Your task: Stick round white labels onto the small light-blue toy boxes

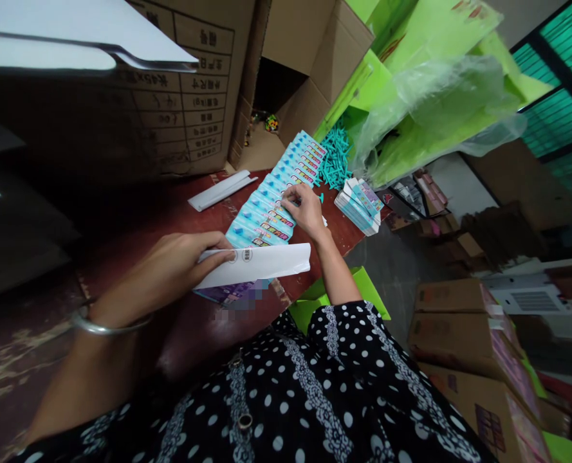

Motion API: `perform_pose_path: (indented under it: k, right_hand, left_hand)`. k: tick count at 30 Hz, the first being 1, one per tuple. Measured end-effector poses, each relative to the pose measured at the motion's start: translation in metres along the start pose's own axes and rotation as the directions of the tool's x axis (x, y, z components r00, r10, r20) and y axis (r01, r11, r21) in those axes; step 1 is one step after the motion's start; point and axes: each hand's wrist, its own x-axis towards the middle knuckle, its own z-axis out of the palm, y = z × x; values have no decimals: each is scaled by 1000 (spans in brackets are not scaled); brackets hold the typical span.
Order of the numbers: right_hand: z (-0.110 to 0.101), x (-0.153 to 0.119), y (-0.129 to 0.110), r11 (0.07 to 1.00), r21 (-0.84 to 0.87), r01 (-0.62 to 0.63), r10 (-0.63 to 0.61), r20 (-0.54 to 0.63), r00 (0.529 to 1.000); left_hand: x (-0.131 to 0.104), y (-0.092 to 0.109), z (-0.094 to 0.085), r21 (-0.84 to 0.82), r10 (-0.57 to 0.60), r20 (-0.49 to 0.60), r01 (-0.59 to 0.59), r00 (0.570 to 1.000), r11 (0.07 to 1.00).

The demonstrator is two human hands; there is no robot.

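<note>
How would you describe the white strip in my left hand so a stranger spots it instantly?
Find the dark red table, with its slanting row of light-blue printed packages. At the row's near end, the left hand holds a long white strip. Unlike the white folded paper lying left of the row, it is held up and shows small printed circles.

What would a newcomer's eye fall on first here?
Probably the bright green bags at upper right, with clear plastic draped over them. Next, the slanting row of blue packs mid-picture on the red table, beside a heap of teal pieces. Nearest the wearer, the left hand holds a white card; the right hand is at the packs.
</note>
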Motion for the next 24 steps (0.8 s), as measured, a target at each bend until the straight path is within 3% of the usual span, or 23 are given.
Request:
perform_pose_path:
  k: [3,5,8,10,12,15,24]
  right_hand:
    - [-27,-19,-25,999,-2,38,-38,23,999]
    - [-43,-38,-53,991,57,125,-128,63,990]
    - [-48,-68,-93,953,96,288,-303,256,918]
    - [-41,-81,-109,938,75,339,-341,383,859]
    - [-30,-87,-117,943,13,332,-305,429,850]
    - [-20,-86,-119,956,-45,290,-247,408,879]
    - [-17,-84,-119,962,61,267,-271,351,896]
  left_hand:
    - [0,3,0,5,-10,-1,10,1000,1000]
    - [0,6,1,0,-10,-12,10,1000,1000]
    - [0,10,4,-29,9,-44,-10,999,1000]
    - [-2,11,7,-47,21,-60,-24,998,999]
    - [-3,11,9,-51,26,-82,-30,996,998]
    - [-5,11,11,-39,29,-139,-35,990,999]
    - [-4,14,8,-88,29,-154,-43,988,995]
